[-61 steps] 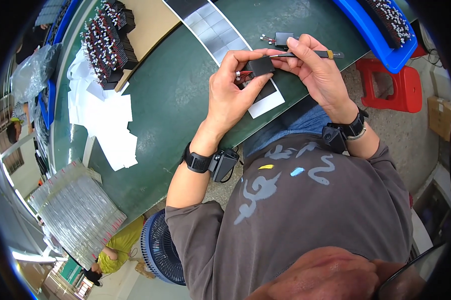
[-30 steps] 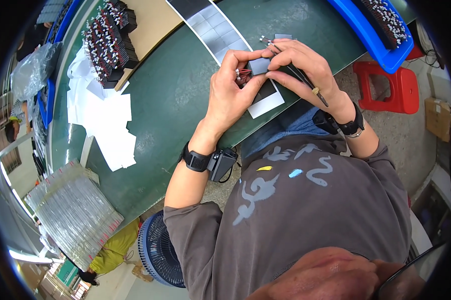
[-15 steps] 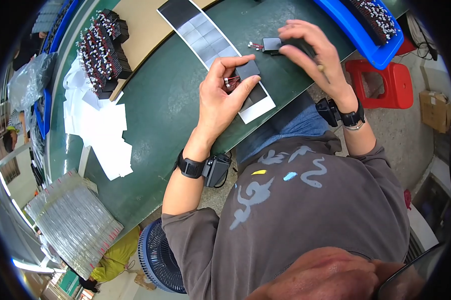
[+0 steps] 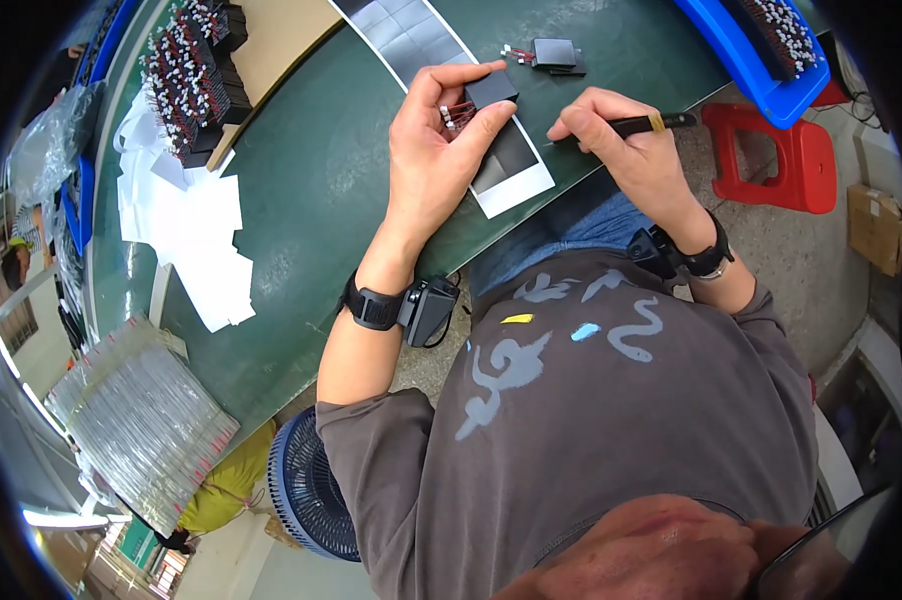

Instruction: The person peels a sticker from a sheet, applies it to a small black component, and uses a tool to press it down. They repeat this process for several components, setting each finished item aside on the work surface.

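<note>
My left hand (image 4: 436, 145) is closed around a black rectangular block (image 4: 492, 91) with thin red and black wires and small white plugs, probably a battery pack. It holds the block over a long strip sheet (image 4: 519, 190) with dark glossy squares and a white end. In my closed right hand (image 4: 626, 145) is a black pen-like tool (image 4: 636, 126) with a yellowish band; its thin tip points left, beside the sheet's edge. A second wired black block (image 4: 554, 54) lies beyond on the green table, apart from both hands, with another dark piece partly under it.
Many wired black blocks (image 4: 196, 80) stand grouped at the far left by a tan board (image 4: 281, 40). White papers (image 4: 186, 235) and a bundle of clear plastic strips (image 4: 141, 410) lie left. A blue tray (image 4: 771, 90) and red stool (image 4: 816, 165) are right; a fan (image 4: 316, 490) stands below.
My right hand has left the second block and come closer to me, the pen-like tool now pointing toward the sheet. My left hand keeps its hold and has shifted slightly.
</note>
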`<state>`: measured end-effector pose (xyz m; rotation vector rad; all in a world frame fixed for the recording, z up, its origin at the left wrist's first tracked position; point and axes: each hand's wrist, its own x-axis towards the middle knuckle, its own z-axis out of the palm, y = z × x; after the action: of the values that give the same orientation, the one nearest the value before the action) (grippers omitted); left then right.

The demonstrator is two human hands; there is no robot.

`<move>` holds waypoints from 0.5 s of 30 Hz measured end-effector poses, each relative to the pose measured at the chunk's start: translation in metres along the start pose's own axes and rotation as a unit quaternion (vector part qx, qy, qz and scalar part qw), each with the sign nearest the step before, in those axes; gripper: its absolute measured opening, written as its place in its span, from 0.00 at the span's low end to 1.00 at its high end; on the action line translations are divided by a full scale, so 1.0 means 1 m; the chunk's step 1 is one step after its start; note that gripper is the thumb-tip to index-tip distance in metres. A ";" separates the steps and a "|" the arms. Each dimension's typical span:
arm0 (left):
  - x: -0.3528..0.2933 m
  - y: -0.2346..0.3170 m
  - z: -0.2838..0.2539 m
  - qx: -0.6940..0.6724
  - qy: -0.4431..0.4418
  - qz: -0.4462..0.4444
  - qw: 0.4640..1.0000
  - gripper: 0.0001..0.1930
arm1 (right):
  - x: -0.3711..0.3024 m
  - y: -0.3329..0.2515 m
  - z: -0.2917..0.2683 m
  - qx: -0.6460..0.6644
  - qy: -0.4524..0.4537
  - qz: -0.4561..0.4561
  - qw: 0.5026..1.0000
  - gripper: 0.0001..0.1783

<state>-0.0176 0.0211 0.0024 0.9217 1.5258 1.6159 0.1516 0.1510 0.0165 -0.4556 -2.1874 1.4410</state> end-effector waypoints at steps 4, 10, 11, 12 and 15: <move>-0.001 0.000 0.003 -0.013 0.009 0.003 1.000 0.17 | 0.000 0.002 0.007 -0.009 0.001 0.084 0.996 0.10; -0.001 -0.002 0.002 -0.010 0.008 0.008 1.000 0.16 | -0.001 -0.002 0.017 -0.045 0.025 0.070 0.996 0.13; -0.001 -0.002 0.002 -0.010 0.008 0.008 1.000 0.16 | -0.001 -0.002 0.017 -0.057 0.029 0.059 0.996 0.14; -0.001 -0.003 0.002 -0.009 0.008 0.009 1.000 0.16 | -0.001 -0.002 0.017 -0.057 0.029 0.059 0.996 0.14; 0.000 -0.003 0.002 -0.005 0.008 0.011 1.000 0.16 | 0.001 -0.001 0.016 -0.065 0.021 0.048 0.996 0.14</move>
<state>-0.0155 0.0222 -0.0004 0.9248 1.5220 1.6493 0.1420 0.1386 0.0124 -0.6381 -2.2624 1.3283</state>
